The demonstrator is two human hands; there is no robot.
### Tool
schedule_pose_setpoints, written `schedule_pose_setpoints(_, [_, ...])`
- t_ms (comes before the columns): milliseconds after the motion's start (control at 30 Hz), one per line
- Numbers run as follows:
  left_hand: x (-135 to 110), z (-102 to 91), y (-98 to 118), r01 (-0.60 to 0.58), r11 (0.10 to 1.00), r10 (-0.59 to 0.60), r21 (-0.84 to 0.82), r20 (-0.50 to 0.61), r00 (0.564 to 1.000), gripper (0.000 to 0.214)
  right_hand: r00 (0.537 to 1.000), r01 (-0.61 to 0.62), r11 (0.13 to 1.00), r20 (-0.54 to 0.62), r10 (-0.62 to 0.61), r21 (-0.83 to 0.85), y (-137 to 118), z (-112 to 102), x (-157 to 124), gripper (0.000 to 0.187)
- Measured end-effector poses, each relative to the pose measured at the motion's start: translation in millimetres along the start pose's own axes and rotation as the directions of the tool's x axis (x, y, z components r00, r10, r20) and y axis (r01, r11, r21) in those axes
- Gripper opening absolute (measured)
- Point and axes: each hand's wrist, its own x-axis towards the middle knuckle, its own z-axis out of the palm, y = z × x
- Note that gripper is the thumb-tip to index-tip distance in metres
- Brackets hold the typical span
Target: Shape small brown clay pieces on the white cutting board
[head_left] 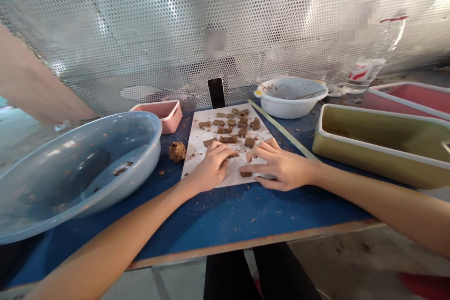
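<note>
My left hand [212, 167] rests on the near part of a white board [194, 126], fingers stretched to the right and slightly bent, with nothing visible in them. My right hand [279, 165] hovers over the board's near right side, its fingers apart. One of its fingers lies across a small brown clay piece [245, 174]; whether the thumb touches it I cannot tell. Farther up the board lie several shaped clay pieces, among them a bar-like piece [228, 139], a blocky piece [250, 142] and a rounded piece [255, 123]. Clay crumbs are scattered around them.
A rough clay lump [177, 151] sits left of the board, near a large blue basin [147, 150] and a pink box [173, 119]. Behind stands a phone [216, 93]. Rightward are a pale strip [281, 127], white basin [290, 108], olive trough [372, 150] and plastic bottle [365, 72].
</note>
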Motion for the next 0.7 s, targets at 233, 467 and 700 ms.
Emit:
schedule_pose_setpoints(233, [-0.2,-1.3,1.3,-0.002,1.000,0.002,0.001,-0.011,1.000,0.040,1.000,0.004,1.000,-0.022,-0.005,-0.007,0.2,-0.3,-0.2,0.038])
schedule_pose_setpoints(467, [-0.5,-1.0,1.2,0.001,1.000,-0.001,0.003,-0.013,1.000,0.039,1.000,0.026,0.998,-0.014,-0.026,-0.056,0.9,0.6,-0.3,0.047])
schedule_pose_setpoints(700, [-0.7,-1.4,0.5,0.017,1.000,-0.017,-0.004,0.003,1.000,0.040,0.997,0.082,0.986,0.020,-0.080,-0.148,-0.7,1.6,0.3,0.047])
